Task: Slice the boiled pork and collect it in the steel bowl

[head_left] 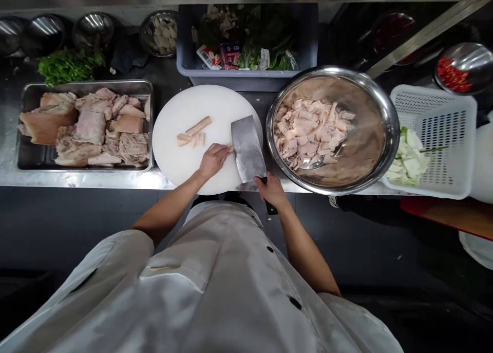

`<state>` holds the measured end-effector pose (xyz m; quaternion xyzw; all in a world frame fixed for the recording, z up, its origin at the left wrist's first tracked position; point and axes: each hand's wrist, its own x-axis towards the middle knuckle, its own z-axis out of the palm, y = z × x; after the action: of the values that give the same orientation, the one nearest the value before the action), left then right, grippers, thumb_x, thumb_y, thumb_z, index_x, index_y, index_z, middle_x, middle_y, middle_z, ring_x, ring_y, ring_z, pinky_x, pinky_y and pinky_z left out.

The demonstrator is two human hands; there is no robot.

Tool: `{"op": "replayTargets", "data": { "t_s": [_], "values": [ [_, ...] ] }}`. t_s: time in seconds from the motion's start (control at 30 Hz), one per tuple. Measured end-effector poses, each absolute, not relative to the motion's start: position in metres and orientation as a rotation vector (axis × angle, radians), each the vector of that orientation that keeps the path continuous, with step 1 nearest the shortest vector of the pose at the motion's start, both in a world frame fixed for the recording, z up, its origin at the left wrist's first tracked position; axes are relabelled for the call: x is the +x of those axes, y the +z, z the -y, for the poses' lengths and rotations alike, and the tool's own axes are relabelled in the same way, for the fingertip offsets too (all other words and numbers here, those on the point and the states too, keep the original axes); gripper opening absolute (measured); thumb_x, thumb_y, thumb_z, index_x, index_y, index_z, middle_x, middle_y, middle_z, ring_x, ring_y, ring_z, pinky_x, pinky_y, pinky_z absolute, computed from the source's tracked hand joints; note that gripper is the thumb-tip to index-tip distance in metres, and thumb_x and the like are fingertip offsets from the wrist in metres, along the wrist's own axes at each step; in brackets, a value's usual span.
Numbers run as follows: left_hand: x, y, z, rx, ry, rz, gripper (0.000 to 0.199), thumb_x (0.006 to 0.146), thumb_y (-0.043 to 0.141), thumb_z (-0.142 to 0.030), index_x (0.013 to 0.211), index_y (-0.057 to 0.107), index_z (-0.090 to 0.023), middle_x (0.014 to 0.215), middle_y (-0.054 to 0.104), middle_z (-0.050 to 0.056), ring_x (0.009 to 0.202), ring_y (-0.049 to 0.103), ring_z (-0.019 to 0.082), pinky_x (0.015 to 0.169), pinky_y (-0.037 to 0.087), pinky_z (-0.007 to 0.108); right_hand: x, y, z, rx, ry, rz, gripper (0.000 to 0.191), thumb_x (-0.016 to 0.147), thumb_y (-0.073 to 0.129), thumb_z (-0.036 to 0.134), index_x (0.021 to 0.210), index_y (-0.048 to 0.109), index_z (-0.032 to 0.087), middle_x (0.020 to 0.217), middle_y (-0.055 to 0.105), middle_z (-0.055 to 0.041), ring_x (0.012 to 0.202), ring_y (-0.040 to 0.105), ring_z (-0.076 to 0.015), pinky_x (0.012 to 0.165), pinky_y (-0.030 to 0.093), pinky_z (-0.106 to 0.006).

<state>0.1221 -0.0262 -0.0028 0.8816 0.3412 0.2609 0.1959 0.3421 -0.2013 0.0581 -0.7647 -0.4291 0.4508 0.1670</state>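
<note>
My right hand point(271, 189) is closed round the black handle of a cleaver point(248, 146), whose broad blade lies over the right part of a round white cutting board point(169, 116). On the board, my left hand point(214, 160) has its fingers bent together at a small piece of meat point(230, 148) beside the blade's left edge. The hand and blade hide most of that piece. Farther up and left on the board are some strips of cooked meat point(195, 133). To the right, a large steel bowl point(387, 119) holds a heap of cut meat pieces point(308, 129).
A steel tray point(23, 158) of large meat chunks stands left, with green herbs point(71, 65) behind it. Behind the board is a grey bin point(246, 80) with leaves and wrappers. A white basket point(456, 137) with pale slices and a bowl of chopped red chillies point(454, 75) are at right.
</note>
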Motion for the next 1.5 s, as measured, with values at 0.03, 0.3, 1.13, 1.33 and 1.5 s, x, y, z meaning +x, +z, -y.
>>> {"op": "replayTargets", "data": {
  "t_s": [0.03,0.3,1.13,1.33,1.5],
  "values": [
    [0.121,-0.003,0.025,2.471,0.737,-0.956,0.029,0.107,0.051,-0.035,0.11,0.075,-0.02,0.107,0.076,0.01,0.096,0.066,0.022,0.088,0.059,0.042,0.344,0.058,0.209,-2.158,1.309,1.217,0.021,0.098,0.055,0.044,0.089,0.051,0.025,0.041,0.05,0.0078,0.047,0.062,-0.0217,0.065,0.049,-0.031],
    [0.12,-0.007,0.024,2.487,0.737,-0.93,0.031,0.108,0.048,-0.032,0.104,0.076,-0.02,0.107,0.076,0.01,0.096,0.064,0.021,0.087,0.058,0.042,0.339,0.046,0.183,-2.074,1.352,1.175,0.024,0.098,0.054,0.046,0.089,0.05,0.025,0.042,0.051,0.0073,0.043,0.058,-0.02,0.057,0.046,-0.03],
    [0.12,-0.009,0.027,2.527,0.801,-0.975,0.029,0.108,0.048,-0.026,0.096,0.074,-0.02,0.099,0.074,0.008,0.088,0.062,0.02,0.081,0.056,0.038,0.331,0.041,0.187,-1.986,1.465,1.247,0.024,0.098,0.056,0.044,0.084,0.053,0.025,0.044,0.052,0.0065,0.042,0.057,-0.018,0.055,0.046,-0.029],
    [0.118,-0.014,0.022,2.461,0.795,-1.077,0.029,0.107,0.046,-0.028,0.101,0.074,-0.02,0.1,0.072,0.01,0.094,0.062,0.022,0.085,0.057,0.042,0.33,0.044,0.193,-1.96,1.512,1.258,0.022,0.096,0.056,0.044,0.085,0.049,0.026,0.044,0.05,0.0088,0.039,0.054,-0.017,0.056,0.046,-0.029],
    [0.105,-0.011,-0.014,2.404,0.872,-1.378,0.022,0.103,0.052,-0.023,0.09,0.069,-0.019,0.094,0.066,0.011,0.098,0.059,0.028,0.09,0.052,0.05,0.379,0.063,0.275,-1.845,1.833,1.261,0.033,0.091,0.058,0.057,0.087,0.052,0.025,0.048,0.051,0.0094,0.036,0.05,-0.0147,0.045,0.038,-0.026]
  ]
}}
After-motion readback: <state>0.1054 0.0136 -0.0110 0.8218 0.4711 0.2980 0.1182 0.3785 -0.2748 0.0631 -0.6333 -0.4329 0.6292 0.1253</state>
